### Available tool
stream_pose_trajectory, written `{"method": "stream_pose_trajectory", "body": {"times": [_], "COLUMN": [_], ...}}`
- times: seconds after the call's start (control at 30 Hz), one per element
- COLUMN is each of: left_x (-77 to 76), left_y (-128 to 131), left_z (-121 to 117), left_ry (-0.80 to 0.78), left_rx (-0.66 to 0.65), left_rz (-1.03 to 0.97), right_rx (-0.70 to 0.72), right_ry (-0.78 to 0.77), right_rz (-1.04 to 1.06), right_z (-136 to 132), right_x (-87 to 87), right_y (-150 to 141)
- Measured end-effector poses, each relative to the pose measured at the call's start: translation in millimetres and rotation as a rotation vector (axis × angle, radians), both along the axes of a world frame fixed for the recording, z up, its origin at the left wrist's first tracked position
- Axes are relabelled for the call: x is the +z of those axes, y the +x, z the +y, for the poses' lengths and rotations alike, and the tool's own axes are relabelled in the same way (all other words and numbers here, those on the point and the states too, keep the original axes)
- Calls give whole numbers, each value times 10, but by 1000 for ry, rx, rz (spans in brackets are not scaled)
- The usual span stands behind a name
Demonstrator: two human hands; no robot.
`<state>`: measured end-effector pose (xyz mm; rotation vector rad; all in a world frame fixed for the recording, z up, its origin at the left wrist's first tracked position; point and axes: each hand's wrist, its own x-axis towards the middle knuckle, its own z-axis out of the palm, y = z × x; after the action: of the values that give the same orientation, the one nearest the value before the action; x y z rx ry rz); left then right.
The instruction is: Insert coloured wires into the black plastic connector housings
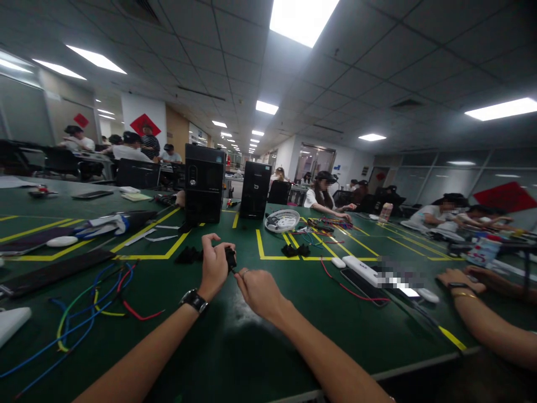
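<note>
My left hand (215,266), with a watch on the wrist, is closed around a small black part (230,258) held just above the green table (235,347). My right hand (258,288) is close beside it, its fingers curled and pinched toward the same black part; what they pinch is too small to name. Two more small black pieces (187,256) lie on the table just left of my left hand. Straight ahead stand two black computer cases (203,183).
Loose coloured wires (90,305) sprawl at the left. Another black piece (296,250), a white fan grille (282,220), a power strip (361,270) and a phone (363,285) lie at the right. A co-worker's forearms (482,322) rest at the right edge. Other people sit at tables beyond.
</note>
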<state>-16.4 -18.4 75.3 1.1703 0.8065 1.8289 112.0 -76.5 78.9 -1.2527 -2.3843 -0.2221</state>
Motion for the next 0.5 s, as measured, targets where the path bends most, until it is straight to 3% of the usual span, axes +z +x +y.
{"method": "stream_pose_trajectory", "body": {"times": [0.1, 0.23, 0.33, 0.5], "left_x": [15, 8, -22, -52], "left_y": [22, 110, 104, 26], "left_z": [-1, -19, -20, -4], "left_ry": [-17, -120, -110, -41], "left_rx": [13, 13, 19, 15], "left_rz": [-56, -201, -166, -11], "right_rx": [4, -21, -15, -8], "right_ry": [6, -31, -72, -78], "right_rz": [12, 92, 122, 50], "right_z": [-2, 9, 12, -6], "right_x": [23, -178, -253, -26], "right_y": [18, -37, -74, 6]}}
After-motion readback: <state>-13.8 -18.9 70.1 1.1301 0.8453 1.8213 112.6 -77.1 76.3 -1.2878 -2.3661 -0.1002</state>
